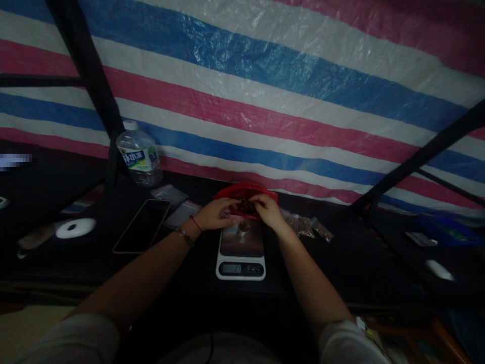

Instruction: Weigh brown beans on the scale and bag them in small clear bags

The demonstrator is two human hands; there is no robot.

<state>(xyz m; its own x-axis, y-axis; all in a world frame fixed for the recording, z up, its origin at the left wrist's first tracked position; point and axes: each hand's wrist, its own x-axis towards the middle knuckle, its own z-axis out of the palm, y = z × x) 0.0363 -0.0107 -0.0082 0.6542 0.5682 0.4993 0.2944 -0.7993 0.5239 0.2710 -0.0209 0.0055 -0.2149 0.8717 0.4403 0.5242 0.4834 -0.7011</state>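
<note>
A clear plastic water bottle (138, 160) with a white cap stood upright at the back left of the dark tabletop (182, 273), close beside a black pole (91, 76). Just in front of it lay a small clear bag (168, 193), and nearer the camera a phone (142, 225) rested flat with its dark screen up. Well to the left sat a white round object (76, 228). To the right, a few small filled clear packets (310, 227) lay together. Another white object (438, 269) lay far right. A tarp (265, 91) striped red, white and blue hung behind everything.
</note>
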